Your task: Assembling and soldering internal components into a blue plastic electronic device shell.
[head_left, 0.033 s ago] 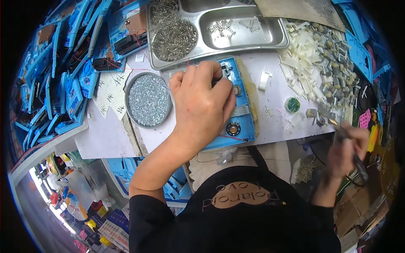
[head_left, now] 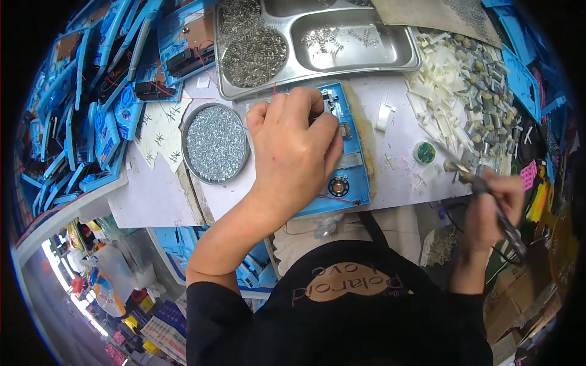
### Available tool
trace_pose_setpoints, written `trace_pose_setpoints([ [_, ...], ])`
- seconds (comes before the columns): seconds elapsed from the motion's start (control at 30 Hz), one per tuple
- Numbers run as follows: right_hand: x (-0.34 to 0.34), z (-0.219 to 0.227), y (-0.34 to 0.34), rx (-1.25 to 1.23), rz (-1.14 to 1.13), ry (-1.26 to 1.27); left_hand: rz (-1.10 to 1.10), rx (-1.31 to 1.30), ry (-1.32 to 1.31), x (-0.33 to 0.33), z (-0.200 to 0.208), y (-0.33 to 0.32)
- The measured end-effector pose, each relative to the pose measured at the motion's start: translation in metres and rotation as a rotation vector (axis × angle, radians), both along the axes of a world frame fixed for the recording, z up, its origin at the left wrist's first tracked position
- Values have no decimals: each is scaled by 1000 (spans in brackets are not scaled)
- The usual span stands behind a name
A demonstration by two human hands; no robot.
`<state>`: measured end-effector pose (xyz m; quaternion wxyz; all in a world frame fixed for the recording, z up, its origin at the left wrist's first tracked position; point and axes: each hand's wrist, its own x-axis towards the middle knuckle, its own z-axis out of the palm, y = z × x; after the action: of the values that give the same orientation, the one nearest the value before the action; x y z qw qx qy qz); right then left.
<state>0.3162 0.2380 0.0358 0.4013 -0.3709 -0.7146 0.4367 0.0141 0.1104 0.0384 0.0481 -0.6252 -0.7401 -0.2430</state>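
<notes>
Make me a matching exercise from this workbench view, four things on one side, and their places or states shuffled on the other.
Column one:
1. Left hand
2. Right hand
3. Round dish
4. Small tub

Column two:
A. Full of small silvery pieces
B. Gripping a dark tool
C. Green inside, to the right of the blue case
D. Over the blue case, fingers bent

Right pairs: 1-D, 2-B, 3-A, 4-C
</notes>
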Motion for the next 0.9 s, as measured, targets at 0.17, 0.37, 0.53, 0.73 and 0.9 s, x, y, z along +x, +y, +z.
trace_pose_setpoints([
  [0.17,-76,-5,-1,-127,426,102,-9,-33,-20,-2,1,2],
  [0.37,-93,-13,-2,-15,476,64,-2,-52,-11,-2,3,0],
  [0.53,-96,-16,-2,2,484,35,-1,-54,-19,-2,4,1],
  [0.73,-99,-17,-1,141,515,59,2,-58,-16,-1,4,2],
  [0.9,-96,-15,2,187,519,82,8,-65,-4,-1,4,1],
])
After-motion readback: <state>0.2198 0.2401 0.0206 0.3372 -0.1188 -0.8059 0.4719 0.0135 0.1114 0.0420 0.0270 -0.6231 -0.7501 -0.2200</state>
